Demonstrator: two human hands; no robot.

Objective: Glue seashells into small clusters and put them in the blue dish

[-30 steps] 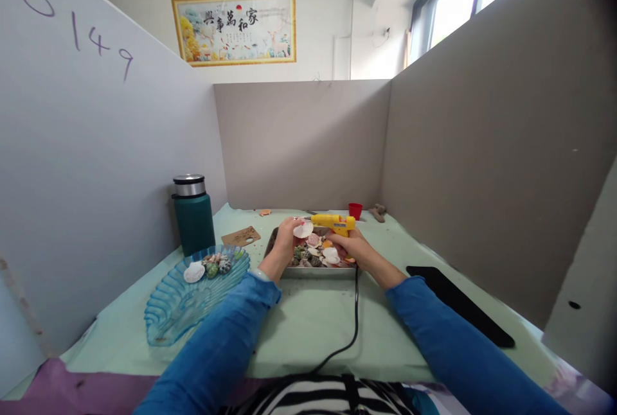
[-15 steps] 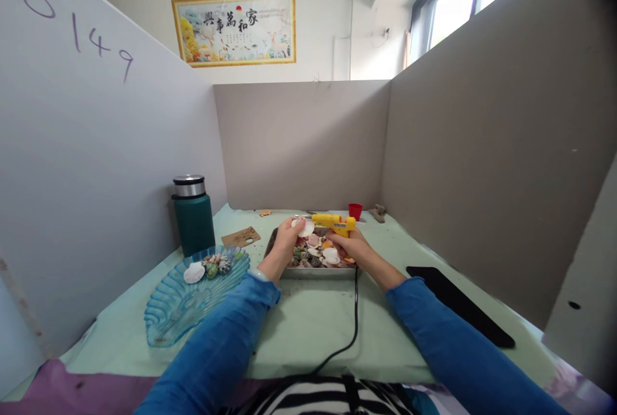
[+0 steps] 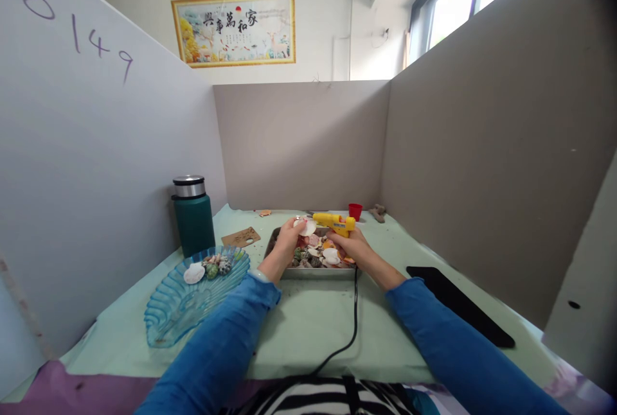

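Observation:
My left hand (image 3: pixel 288 240) pinches a white seashell (image 3: pixel 308 229) above the left part of a metal tray (image 3: pixel 325 273). A yellow hot glue gun (image 3: pixel 333 221) is gripped in my right hand (image 3: pixel 355 245), its nozzle pointing left at the shell's upper edge. Whether the tip touches the shell I cannot tell. Beneath both hands the tray is filled with mixed shells (image 3: pixel 315 256), pale, orange and dark. From the glue gun a black cord (image 3: pixel 355 312) runs down over the table toward my body.
A blue shell-shaped glass dish (image 3: pixel 178 302) at the left holds several shells. Behind it stands a green bottle (image 3: pixel 193 219), near a brown card (image 3: pixel 241 237). A red cup (image 3: pixel 355 211) and a driftwood-like piece (image 3: pixel 378 212) lie at the back. A black flat object (image 3: pixel 457 304) rests at the right.
The white shell and my left hand have shifted very slightly to the right. The glue gun stays almost in the same place.

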